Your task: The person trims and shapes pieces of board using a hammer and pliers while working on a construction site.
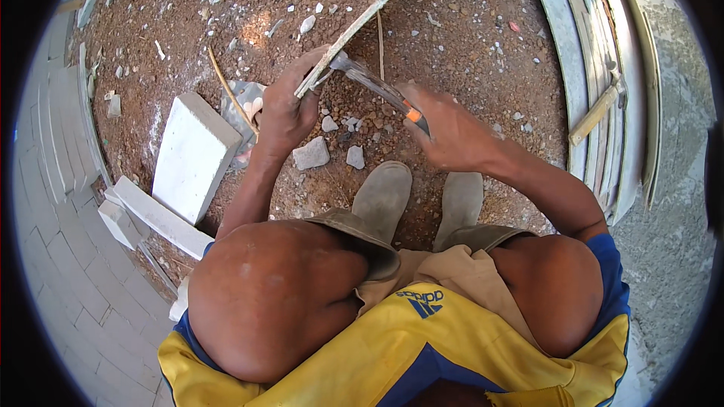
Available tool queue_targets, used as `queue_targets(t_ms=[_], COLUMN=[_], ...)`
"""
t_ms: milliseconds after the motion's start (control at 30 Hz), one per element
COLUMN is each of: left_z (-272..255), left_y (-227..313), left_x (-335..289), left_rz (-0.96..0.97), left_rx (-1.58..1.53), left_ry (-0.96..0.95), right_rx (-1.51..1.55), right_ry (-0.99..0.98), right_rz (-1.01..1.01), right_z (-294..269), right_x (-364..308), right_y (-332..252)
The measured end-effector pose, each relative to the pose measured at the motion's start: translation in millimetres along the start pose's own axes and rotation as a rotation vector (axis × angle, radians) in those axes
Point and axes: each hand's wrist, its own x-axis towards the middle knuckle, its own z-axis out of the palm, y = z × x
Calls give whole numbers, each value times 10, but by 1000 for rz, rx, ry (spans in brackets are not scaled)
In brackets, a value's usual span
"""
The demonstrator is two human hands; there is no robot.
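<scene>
My left hand (290, 105) is closed round the near end of a long, thin, pale board (377, 6), which runs up and away to the right on its edge. In my right hand (456, 128) is a hammer (377, 87) with a grey metal shaft and an orange band on its dark grip. The hammer's head meets the board right beside my left fingers. Whether its claw is hooked on anything there is too small to tell. Below the board lie broken grey stones (311, 154) on the reddish soil.
A white block (192, 152) and a narrow pale slab (162, 218) lie at left, near grey paving (83, 301). Long boards (558, 22) are stacked at right, with a wooden-handled hammer (596, 114) on them. Beyond is rough concrete (682, 143). My boots (383, 196) stand on gravelly soil.
</scene>
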Motion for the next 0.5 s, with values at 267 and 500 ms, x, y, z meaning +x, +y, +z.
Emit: queue_targets(t_ms=[267,500], left_z=[291,214], left_y=[-298,-143], left_x=[-54,106], left_rz=[-21,-76], left_rx=[101,8], left_ry=[-87,107], right_rx=[-112,-59], right_ry=[48,-24], right_rz=[-112,53], right_z=[362,-28], right_x=[407,44], right_y=[920,93])
